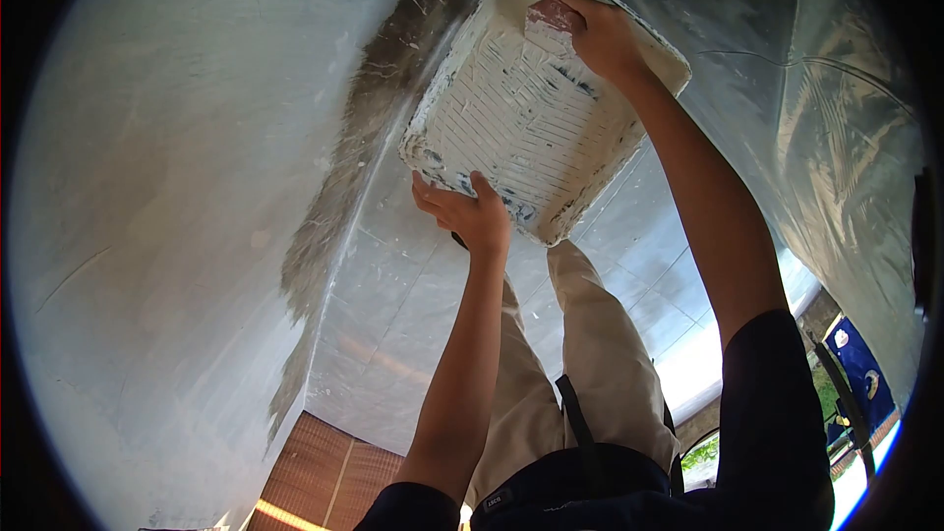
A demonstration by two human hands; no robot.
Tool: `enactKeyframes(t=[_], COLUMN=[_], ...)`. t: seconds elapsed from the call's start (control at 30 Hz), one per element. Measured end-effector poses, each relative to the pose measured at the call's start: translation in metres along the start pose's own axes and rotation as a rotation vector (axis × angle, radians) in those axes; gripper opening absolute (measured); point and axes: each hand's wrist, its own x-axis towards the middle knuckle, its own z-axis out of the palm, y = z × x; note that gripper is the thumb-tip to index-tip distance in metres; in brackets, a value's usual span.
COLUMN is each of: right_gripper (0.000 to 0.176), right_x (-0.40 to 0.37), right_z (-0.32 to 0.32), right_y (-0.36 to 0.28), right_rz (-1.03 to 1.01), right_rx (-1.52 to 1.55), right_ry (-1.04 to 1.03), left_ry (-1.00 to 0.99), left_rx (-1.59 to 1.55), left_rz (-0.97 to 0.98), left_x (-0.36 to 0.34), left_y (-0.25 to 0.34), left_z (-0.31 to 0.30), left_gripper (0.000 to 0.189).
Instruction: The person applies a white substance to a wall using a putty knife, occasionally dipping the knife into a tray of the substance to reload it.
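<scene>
A paint tray (511, 108) with a ribbed floor, coated in off-white paint and dark smears, is held tilted out in front of me. My left hand (467, 211) grips its near left edge, thumb over the rim and fingers at the outside. Over the far end of the tray, my right hand (602, 37) is closed on a small reddish-brown piece (554, 14) smeared with white paint. Its exact kind I cannot tell. The part inside my right fingers is hidden.
To the left rises a whitish painted wall (177, 197) with a bare grey-brown strip (364, 128) along its base. Grey tiled floor (393, 275) lies under the tray. Plastic sheeting (836, 138) hangs at the right. A brown woven panel (334, 467) shows at the lower left.
</scene>
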Motion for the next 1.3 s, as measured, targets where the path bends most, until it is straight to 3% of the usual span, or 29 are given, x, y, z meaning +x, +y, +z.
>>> enactKeyframes(t=[0.33, 0.5, 0.67, 0.83, 1.03, 1.1, 1.3], right_gripper=[0.038, 0.039, 0.039, 0.04, 0.04, 0.038, 0.04], right_x=[0.013, 0.017, 0.015, 0.012, 0.003, 0.005, -0.007], right_z=[0.01, 0.006, 0.009, 0.02, 0.021, 0.019, 0.03], right_y=[0.009, 0.008, 0.009, 0.027, 0.011, 0.006, 0.008], right_rz=[-0.037, 0.162, 0.146, 0.081, 0.124, 0.201, 0.29], right_rx=[-0.101, 0.016, -0.025, -0.005, 0.075, 0.059, 0.194], right_ry=[-0.04, -0.142, -0.178, -0.06, -0.105, -0.237, -0.174], left_ry=[-0.039, -0.062, -0.067, -0.065, -0.082, -0.082, -0.09], left_rx=[-0.119, -0.164, -0.216, -0.266, -0.281, -0.289, -0.309], left_rz=[-0.101, -0.137, -0.185, -0.169, -0.169, -0.166, -0.139], left_x=[0.004, 0.008, 0.009, 0.01, 0.008, 0.008, 0.009], left_y=[0.001, 0.007, 0.004, -0.001, 0.003, 0.003, -0.002], left_z=[-0.004, -0.006, -0.007, -0.01, -0.014, -0.014, -0.016], left_gripper=[0.081, 0.081, 0.081, 0.08, 0.078, 0.078, 0.077])
